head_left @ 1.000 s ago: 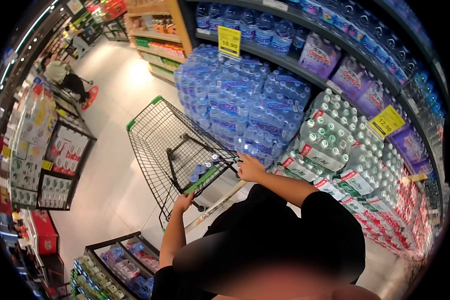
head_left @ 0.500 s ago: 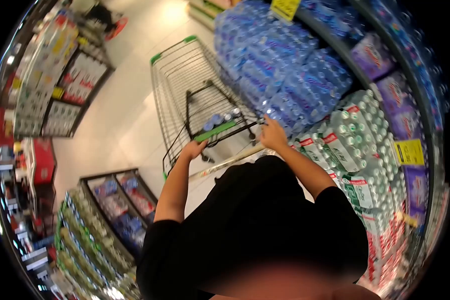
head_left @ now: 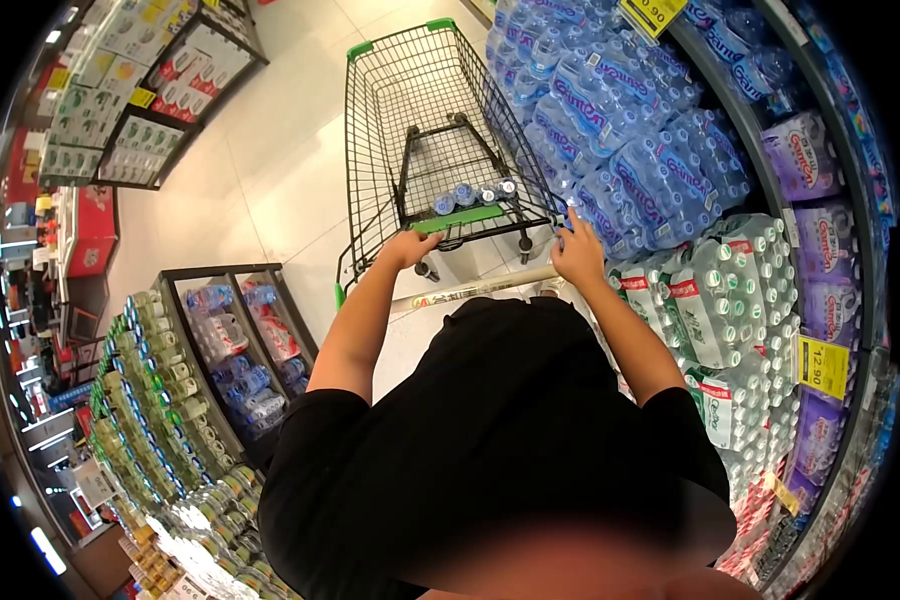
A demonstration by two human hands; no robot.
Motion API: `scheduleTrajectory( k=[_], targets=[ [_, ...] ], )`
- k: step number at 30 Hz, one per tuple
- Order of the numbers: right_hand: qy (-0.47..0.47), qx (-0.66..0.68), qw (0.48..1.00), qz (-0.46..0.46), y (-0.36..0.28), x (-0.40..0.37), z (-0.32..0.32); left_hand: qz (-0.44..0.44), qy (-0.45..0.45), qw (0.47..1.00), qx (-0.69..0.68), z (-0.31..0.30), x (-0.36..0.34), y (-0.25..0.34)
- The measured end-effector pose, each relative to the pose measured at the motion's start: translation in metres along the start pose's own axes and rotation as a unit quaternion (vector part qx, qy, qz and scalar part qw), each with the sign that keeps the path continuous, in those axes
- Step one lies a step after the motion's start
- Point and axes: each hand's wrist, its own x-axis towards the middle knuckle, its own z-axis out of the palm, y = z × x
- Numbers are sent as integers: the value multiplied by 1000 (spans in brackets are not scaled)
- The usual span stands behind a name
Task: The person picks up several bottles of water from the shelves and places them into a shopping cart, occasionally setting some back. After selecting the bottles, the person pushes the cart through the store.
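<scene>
Supermarket aisle [head_left: 300,150], hands [head_left: 497,252] on cart [head_left: 425,110].

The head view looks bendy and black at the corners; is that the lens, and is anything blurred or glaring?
Head view: probably a very wide lens, since the shelf edge at right bows; a soft blur covers the bottom centre; whitish glare sits on the stacked goods at lower left; the cart, left hand and right hand look fairly sharp.
</scene>
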Motion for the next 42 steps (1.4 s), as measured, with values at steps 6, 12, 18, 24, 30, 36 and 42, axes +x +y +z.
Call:
scheduleTrajectory(
  k=[6,12,18,24,30,36,42],
  targets=[
    [-27,-1,1000,4,7,-1,-3,1,16,1000,-12,5,-6,7],
    [-26,3,1000,-14,26,-6,0,27,31,999,-6,21,5,2],
    [-31,37,998,-36,45,-9,-9,23,31,998,-43,31,6,15],
    [-56,44,996,-57,62,-7,-21,-7,32,999,-39,37,4,30],
    [-66,69,994,-60,92,5,-20,29,12,995,-97,58,44,13],
    [-90,59,992,-66,122,22,-22,-13,-58,994,-93,62,61,32],
    [-124,76,987,-62,147,45,-21,4,-72,993,-94,69,72,46]
  ],
)
